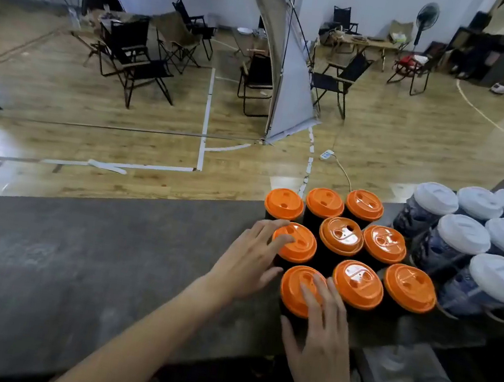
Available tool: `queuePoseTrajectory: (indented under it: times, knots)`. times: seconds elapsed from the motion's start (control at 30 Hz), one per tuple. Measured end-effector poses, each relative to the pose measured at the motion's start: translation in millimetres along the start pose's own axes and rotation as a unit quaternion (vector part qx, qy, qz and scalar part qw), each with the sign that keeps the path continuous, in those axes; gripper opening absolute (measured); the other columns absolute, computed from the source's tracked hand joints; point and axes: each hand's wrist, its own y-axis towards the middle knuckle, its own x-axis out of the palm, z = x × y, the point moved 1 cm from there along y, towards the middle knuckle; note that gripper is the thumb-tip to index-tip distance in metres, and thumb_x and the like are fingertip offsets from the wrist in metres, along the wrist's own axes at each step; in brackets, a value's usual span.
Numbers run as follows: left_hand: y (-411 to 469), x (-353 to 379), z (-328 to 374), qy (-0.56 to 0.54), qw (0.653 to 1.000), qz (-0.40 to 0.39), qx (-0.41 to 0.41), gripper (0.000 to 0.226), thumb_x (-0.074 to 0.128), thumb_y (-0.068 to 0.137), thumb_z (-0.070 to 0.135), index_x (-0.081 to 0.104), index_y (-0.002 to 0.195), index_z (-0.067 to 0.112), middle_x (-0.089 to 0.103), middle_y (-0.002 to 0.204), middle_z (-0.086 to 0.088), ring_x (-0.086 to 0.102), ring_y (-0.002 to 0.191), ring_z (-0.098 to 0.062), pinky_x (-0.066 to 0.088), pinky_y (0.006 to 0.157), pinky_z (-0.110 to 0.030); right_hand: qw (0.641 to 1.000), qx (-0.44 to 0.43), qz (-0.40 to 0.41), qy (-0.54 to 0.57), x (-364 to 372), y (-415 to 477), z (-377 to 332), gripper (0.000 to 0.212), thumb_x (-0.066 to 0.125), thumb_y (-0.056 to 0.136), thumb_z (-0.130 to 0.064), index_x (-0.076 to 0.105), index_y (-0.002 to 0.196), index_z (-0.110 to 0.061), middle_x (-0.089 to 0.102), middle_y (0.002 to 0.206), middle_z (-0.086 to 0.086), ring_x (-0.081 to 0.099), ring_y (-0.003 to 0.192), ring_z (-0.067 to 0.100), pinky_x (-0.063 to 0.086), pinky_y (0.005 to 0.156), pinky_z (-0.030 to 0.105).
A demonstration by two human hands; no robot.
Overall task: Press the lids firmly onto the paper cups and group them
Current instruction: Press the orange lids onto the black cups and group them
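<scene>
We log nine orange-lidded black paper cups (340,239) grouped just left of the white-lidded blue cups (464,235). Our left hand (248,256) and right hand (322,340) lie flat, fingers straight, on two lids along the side away from them, gripping nothing.

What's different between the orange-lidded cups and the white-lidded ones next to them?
The orange-lidded cups have black bodies; the white-lidded cups have dark blue patterned ones. The orange-lidded group sits left, the white-lidded group right. The left hand and right hand each rest on an orange lid; none touches a white one. Both stand lidded on the grey counter.
</scene>
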Motion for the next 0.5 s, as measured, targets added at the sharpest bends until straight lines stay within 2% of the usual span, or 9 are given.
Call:
queuePoseTrajectory:
  times: [0.13,0.3,0.5]
  knots:
    - [23,12,-1,0.0,0.999,-0.018,0.033,0.059,0.083,0.079,0.038,0.058,0.129,0.017,0.051,0.15,-0.005,0.045,0.138,-0.028,0.048,0.103,-0.043,1.0,0.01,-0.002,0.02,8,-1,3,0.064,0.086,0.078,-0.024,0.054,0.133,-0.015,0.051,0.149,0.01,0.039,0.146,0.03,0.046,0.109,0.051]
    - [30,25,-2,-0.019,0.999,-0.025,0.038,0.052,0.085,0.076,0.031,0.054,0.115,0.018,0.052,0.147,-0.007,0.046,0.136,-0.03,0.051,0.096,-0.046,0.997,0.022,0.021,0.07,13,0,4,0.054,0.088,0.075,-0.027,0.058,0.119,-0.017,0.053,0.138,0.007,0.04,0.141,0.027,0.042,0.108,0.043]
    - [11,11,-5,-0.075,0.997,-0.012,0.006,0.048,0.084,0.08,0.038,0.054,0.111,0.019,0.048,0.149,-0.007,0.044,0.137,-0.027,0.049,0.101,-0.05,0.99,0.022,0.05,0.127,11,1,2,0.051,0.091,0.073,-0.023,0.055,0.109,-0.021,0.051,0.131,0.0,0.042,0.137,0.019,0.042,0.106,0.037]
